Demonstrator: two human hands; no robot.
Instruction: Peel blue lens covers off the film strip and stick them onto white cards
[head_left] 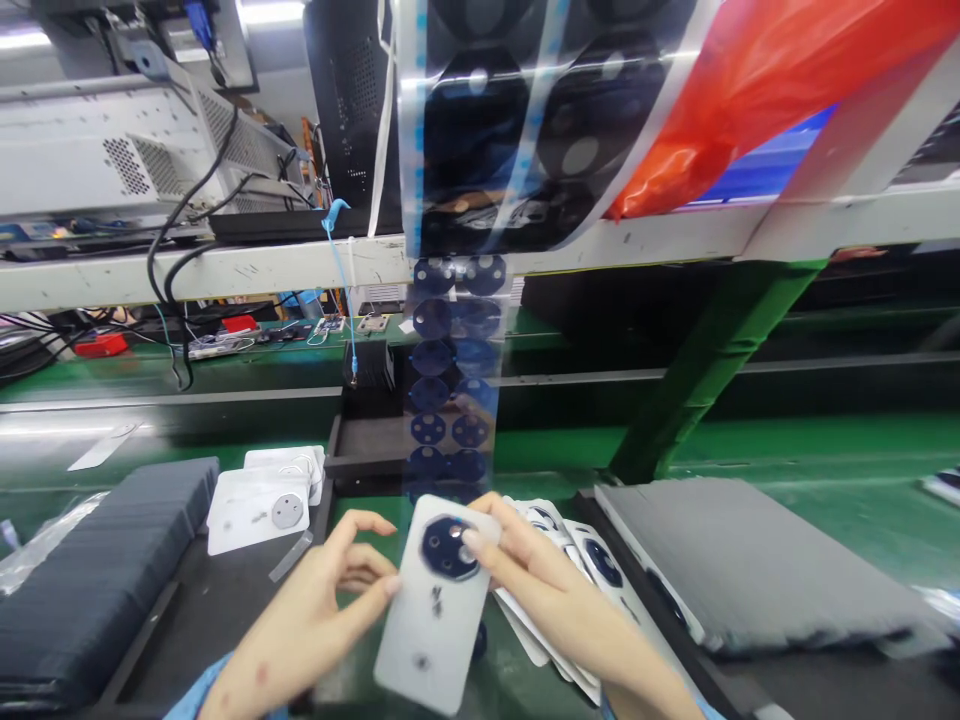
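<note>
A white phone back cover (426, 640) with a dark round camera patch (442, 548) is tilted in front of me. My right hand (536, 575) grips its upper right edge, the thumb lying on the dark patch. Beside the cover's left edge is my left hand (334, 590), fingers curled but apart, its thumb tip at the edge. Behind the cover hangs a clear strip of dark round stickers (450, 400). To the right, partly under my right forearm, lie several covers with dark patches (600, 565). Several covers with grey discs (259, 505) lie to the left.
A dark padded stack (112, 570) is at the left and a grey foam-covered tray (757, 560) at the right. Overhead runs a white shelf beam (285, 268) with a sticker roll (525, 120) and red plastic (750, 90). A green-wrapped post (720, 360) slants down; cables dangle left.
</note>
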